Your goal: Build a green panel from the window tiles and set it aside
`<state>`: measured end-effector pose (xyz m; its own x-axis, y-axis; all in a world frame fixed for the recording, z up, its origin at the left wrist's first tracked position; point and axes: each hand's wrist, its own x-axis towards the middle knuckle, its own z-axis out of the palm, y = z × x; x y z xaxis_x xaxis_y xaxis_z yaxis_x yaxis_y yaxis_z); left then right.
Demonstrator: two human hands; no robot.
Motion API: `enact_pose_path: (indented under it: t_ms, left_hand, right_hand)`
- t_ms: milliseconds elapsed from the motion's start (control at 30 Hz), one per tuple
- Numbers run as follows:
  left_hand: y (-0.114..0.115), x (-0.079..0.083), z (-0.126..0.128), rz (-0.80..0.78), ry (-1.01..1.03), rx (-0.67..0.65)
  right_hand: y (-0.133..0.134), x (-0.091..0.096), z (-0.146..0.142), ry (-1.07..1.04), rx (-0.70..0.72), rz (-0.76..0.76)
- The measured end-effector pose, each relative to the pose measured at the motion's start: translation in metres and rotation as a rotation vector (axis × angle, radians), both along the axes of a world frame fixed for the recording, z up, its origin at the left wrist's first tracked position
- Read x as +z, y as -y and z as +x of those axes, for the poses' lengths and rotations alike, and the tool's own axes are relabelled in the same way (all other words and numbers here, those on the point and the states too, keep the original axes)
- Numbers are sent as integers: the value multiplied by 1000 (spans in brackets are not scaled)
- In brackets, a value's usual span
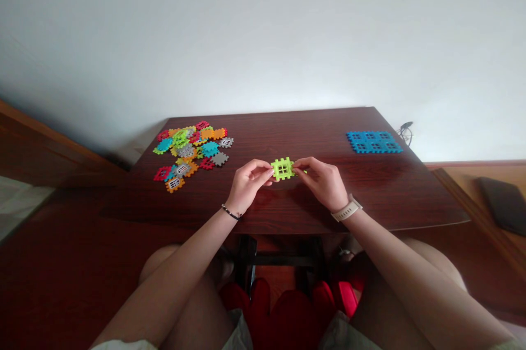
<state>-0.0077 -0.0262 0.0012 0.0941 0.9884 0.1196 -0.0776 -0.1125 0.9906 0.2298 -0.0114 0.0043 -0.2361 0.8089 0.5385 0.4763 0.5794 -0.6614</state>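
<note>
A lime-green interlocking plastic tile with a window grid [282, 169] is held up over the near middle of the table, its notched edges showing. My left hand [250, 181] pinches its left edge between thumb and fingers. At the right edge, the thumb and fingers of my right hand [322, 181] are closed on green plastic. A bit of lime green shows past those fingertips; whether it belongs to a second tile I cannot tell.
On the left of the dark wooden table [283, 131] lies a loose pile of colourful tiles [187, 151]. A blue panel of joined window tiles [373, 142] lies at the right. Behind the table is a white wall [263, 38], and a black cable [406, 132] shows beyond its right edge.
</note>
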Motion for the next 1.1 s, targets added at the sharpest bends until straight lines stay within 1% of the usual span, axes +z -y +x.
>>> enact_pose_path:
  t_ms: [400, 467, 600, 733, 867, 967, 1100]
  left_hand:
    - [-2, -2, -3, 105, -100, 34]
    - [-1, -3, -4, 160, -169, 45]
    - [-1, -1, -9, 353, -388, 74]
    - [-2, 1, -11, 534, -551, 91]
    - [-2, -2, -10, 694, -690, 122]
    - [-2, -3, -9, 733, -733, 128]
    - [-2, -2, -9, 701, -791, 102]
  right_hand:
    - [1, -3, 4, 26, 20, 5]
    - [2, -3, 4, 33, 26, 9]
    - [3, -1, 6, 60, 24, 8]
    - [4, 0, 9, 147, 35, -5]
    - [4, -3, 10, 201, 43, -20]
    - [4, -4, 11, 198, 44, -38]
    - [2, -6, 13, 230, 52, -80]
